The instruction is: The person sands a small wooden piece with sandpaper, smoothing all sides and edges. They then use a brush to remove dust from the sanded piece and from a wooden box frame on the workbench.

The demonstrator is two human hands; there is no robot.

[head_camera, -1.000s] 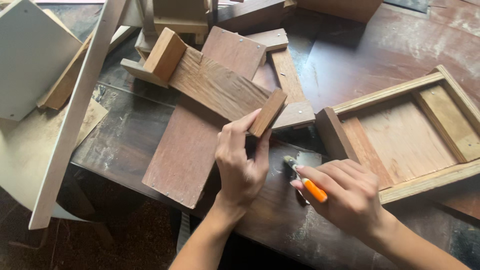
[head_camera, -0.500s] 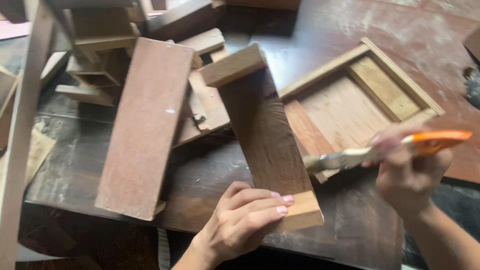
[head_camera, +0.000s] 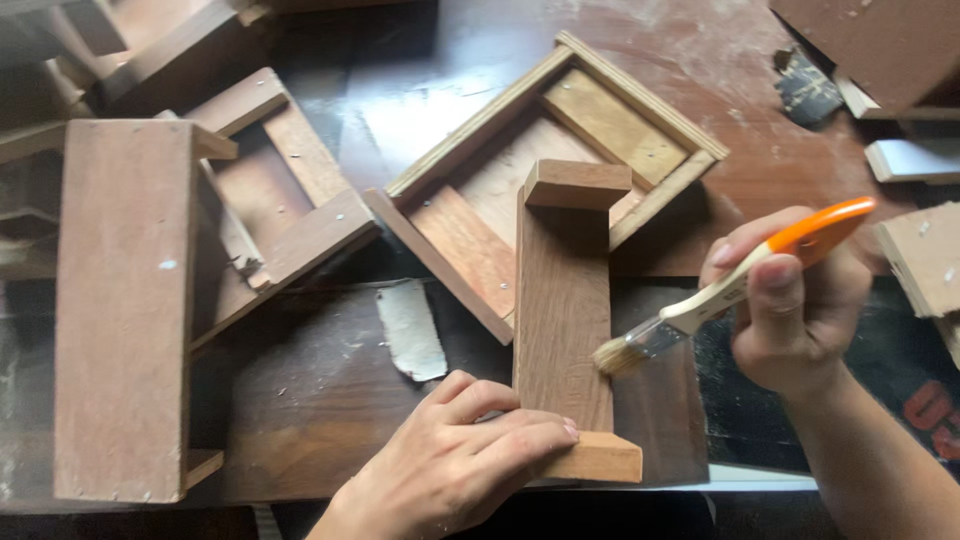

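The dark, dusty worktable (head_camera: pixel 470 90) fills the frame under everything I am handling. At the left edge of the frame lies a long reddish-brown plank piece (head_camera: pixel 120 310) with small cleats under it, and just to its right, in the upper left, sits an open wooden frame of similar colour (head_camera: pixel 285 190). In the upper middle a shallow square tray of pale plywood (head_camera: pixel 560 160) lies turned like a diamond, with a lighter slat inside it. Across the tray's lower corner, in the middle of the frame, rests the brown board (head_camera: pixel 563 310) I am working on: it runs top to bottom, with a short crosspiece at its far end and a paler block fixed at its near end. My left hand (head_camera: pixel 455 465), at the bottom centre, is pressed down on that near end, fingers wrapped over the board's left edge and touching the pale block. My right hand (head_camera: pixel 800 300), at the right of the frame, is clenched around the orange-ended handle of a paintbrush (head_camera: pixel 720 295); its bristles touch the board's right edge about midway along. A pale torn scrap (head_camera: pixel 410 330) lies on the table just left of the board.
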